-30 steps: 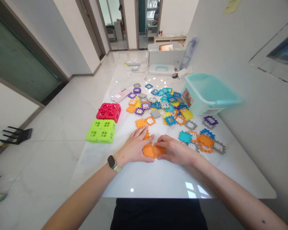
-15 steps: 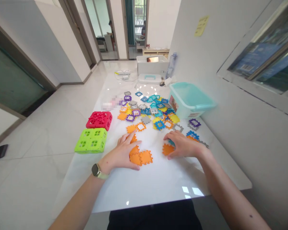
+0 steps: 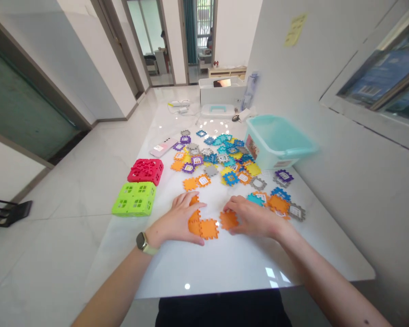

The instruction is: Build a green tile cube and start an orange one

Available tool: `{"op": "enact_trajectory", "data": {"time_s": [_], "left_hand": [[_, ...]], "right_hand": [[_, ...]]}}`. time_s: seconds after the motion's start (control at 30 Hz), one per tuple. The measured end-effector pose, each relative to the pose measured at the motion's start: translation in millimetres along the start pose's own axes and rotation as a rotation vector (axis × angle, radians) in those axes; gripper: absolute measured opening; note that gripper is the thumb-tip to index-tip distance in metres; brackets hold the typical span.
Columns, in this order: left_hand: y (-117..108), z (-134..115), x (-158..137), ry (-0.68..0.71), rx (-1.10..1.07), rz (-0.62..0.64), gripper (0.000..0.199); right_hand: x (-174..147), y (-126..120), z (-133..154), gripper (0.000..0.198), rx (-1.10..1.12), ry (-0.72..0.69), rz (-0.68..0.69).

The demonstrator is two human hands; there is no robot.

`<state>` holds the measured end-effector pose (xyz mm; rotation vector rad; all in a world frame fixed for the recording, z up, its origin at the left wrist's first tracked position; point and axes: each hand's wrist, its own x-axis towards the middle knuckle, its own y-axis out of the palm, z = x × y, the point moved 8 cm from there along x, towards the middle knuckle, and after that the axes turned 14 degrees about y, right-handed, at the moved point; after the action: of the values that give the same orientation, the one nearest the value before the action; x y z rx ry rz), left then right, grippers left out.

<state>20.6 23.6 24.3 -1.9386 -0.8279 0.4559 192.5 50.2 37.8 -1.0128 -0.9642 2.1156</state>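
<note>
My left hand (image 3: 181, 221) lies palm down with thumb and fingers spread over several joined orange toothed tiles (image 3: 209, 229), hiding part of them. To its right, my right hand (image 3: 250, 217) pinches a single orange tile (image 3: 228, 220) between thumb and fingers, just above or on the table. A narrow gap separates this tile from the joined ones. Behind the left hand lies an orange tile (image 3: 190, 184) beside another orange tile with a white window insert (image 3: 203, 180). Close to the right wrist are a teal tile (image 3: 255, 199) and an orange tile (image 3: 279, 204).
A green block with windows (image 3: 134, 199) and a red one (image 3: 146, 170) stand at the table's left edge. Mixed loose tiles (image 3: 211, 170) spread across the middle. A teal tub (image 3: 277, 141) stands by the right wall; a phone (image 3: 163, 147) lies at the left.
My right hand has carried the orange tile leftward, closer to the joined tiles. The teal tile by that hand now shows more fully. My left hand stays over the joined tiles.
</note>
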Motion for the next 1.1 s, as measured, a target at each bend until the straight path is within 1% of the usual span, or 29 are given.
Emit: {"op": "enact_trajectory", "data": {"time_s": [0.07, 0.2, 0.5, 0.63, 0.77, 0.9, 1.03, 1.1], "left_hand": [[0, -3, 2, 0.012, 0.010, -0.003, 0.103], [2, -5, 2, 0.012, 0.019, 0.002, 0.098], [4, -3, 5, -0.057, 0.047, -0.078, 0.093], [3, -4, 5, -0.081, 0.055, -0.101, 0.089], [3, -4, 5, -0.078, 0.046, -0.093, 0.084], [3, -4, 6, -0.073, 0.032, -0.088, 0.079], [0, -4, 5, -0.062, 0.019, -0.078, 0.084], [-2, -3, 4, -0.055, -0.002, -0.069, 0.085]], "right_hand": [[1, 3, -1, 0.044, 0.002, 0.007, 0.007], [3, 6, 0, 0.041, 0.000, 0.001, 0.009], [3, 7, 10, 0.035, -0.010, -0.045, 0.028], [3, 7, 15, 0.034, -0.032, -0.057, 0.005], [4, 8, 19, 0.033, -0.053, -0.092, -0.017], [4, 8, 19, 0.035, -0.029, -0.116, -0.021], [4, 8, 19, 0.037, -0.004, -0.107, -0.015], [4, 14, 23, 0.038, 0.002, -0.133, 0.016]]}}
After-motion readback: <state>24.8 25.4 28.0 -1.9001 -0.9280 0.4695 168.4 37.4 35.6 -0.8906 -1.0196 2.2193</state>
